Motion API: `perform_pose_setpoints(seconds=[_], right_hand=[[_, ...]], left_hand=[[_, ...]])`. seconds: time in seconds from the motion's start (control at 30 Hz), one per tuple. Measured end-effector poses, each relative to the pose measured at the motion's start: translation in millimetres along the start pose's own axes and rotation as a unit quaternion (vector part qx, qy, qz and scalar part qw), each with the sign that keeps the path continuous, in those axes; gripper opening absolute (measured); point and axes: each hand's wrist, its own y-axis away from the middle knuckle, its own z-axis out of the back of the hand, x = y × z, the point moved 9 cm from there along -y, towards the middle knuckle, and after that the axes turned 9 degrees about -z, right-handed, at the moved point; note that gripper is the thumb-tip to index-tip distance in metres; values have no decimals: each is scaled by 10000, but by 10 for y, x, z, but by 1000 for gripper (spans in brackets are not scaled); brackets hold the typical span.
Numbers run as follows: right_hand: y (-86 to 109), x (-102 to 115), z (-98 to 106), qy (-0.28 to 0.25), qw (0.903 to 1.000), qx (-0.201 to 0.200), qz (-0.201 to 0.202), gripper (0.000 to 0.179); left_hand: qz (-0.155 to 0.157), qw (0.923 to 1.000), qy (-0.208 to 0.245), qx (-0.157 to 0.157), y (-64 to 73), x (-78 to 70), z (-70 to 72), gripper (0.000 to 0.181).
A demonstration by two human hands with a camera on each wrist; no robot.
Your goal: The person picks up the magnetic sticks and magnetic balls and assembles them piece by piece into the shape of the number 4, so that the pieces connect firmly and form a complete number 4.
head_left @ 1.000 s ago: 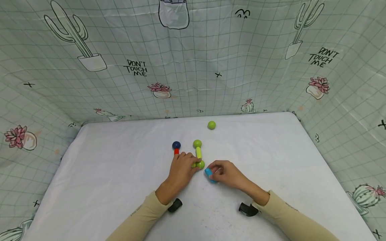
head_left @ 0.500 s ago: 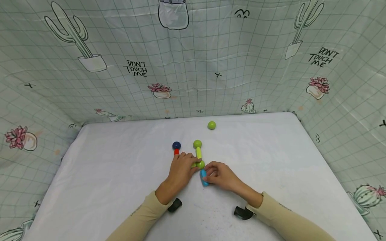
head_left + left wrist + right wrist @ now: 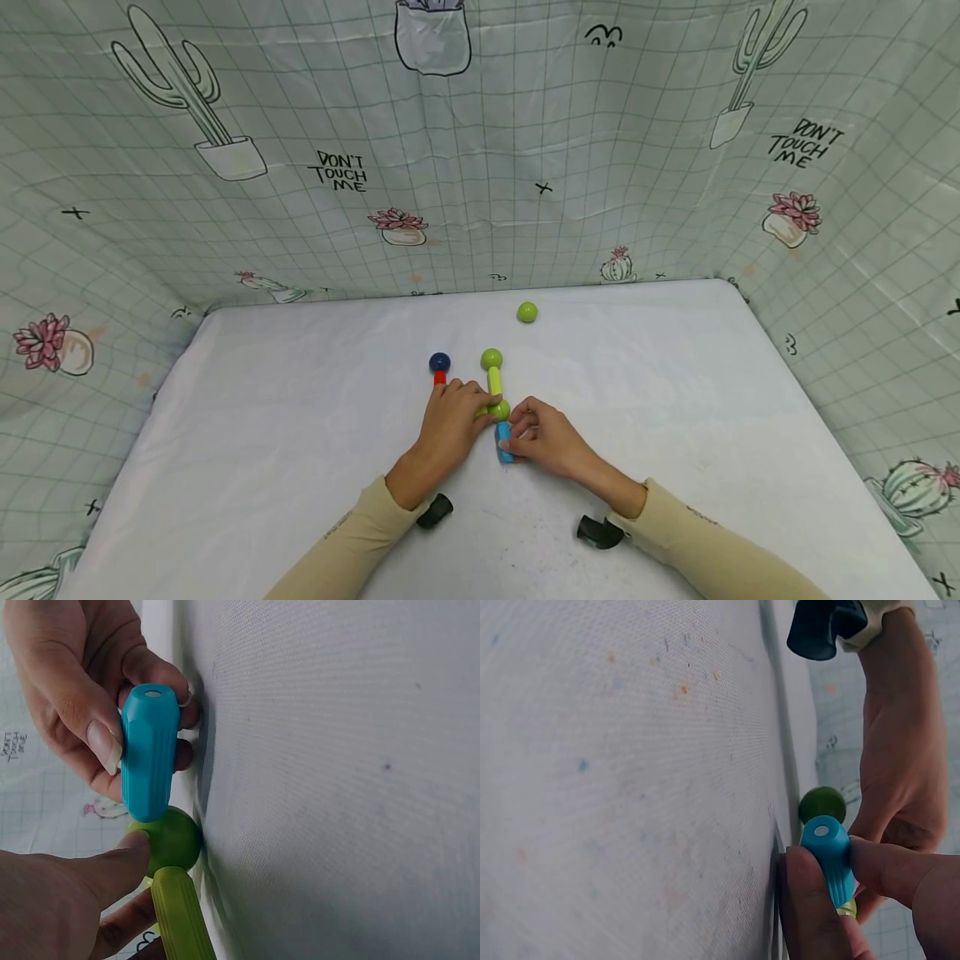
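Observation:
Thumb and fingers of my right hand (image 3: 551,440) pinch a grooved blue stick (image 3: 504,443). In the left wrist view the end of the blue stick (image 3: 150,754) meets a green ball (image 3: 176,844). My left hand (image 3: 447,421) holds that ball, its thumb on the ball and its fingers behind. From the ball, one yellow-green stick (image 3: 494,381) runs back to another green ball (image 3: 491,359), and a second yellow-green stick (image 3: 180,915) runs toward my left palm. Beyond the left fingers show a red stick (image 3: 440,378) and a navy ball (image 3: 439,362); the rest is hidden under that hand.
A loose green ball (image 3: 527,312) sits near the back edge of the white-covered table (image 3: 300,417). A grid-patterned cloth (image 3: 480,150) with cactus drawings hangs behind and at both sides. Black wrist cameras (image 3: 600,532) sit at both sleeves.
My right hand has moved left with the blue stick, turning it more in line with the green ball and bringing its end up to it. The left hand has stayed in place.

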Motion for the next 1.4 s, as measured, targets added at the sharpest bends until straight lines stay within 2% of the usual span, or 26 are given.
perform_pose_setpoints(seconds=[0.47, 0.8, 0.93, 1.03, 1.23, 1.4], right_hand=[[-37, -6, 2, 85, 9999, -52, 5, 25], [-65, 16, 38, 278, 9996, 31, 13, 23], [-128, 48, 208, 646, 9974, -329, 57, 17], [-214, 76, 391, 735, 9950, -674, -4, 16], [-429, 125, 738, 533, 9917, -1172, -18, 21], [-604, 168, 948, 388, 9881, -1488, -11, 29]], left_hand=[[-65, 9999, 64, -77, 4, -2, 2, 28], [101, 9997, 239, -51, -8, -5, -3, 26], [147, 9995, 292, 1, -9, -3, -16, 27], [189, 9994, 301, 42, -12, 6, -22, 28], [201, 9994, 277, 44, -17, 15, -25, 29], [187, 9994, 290, 48, -18, 13, -23, 29]])
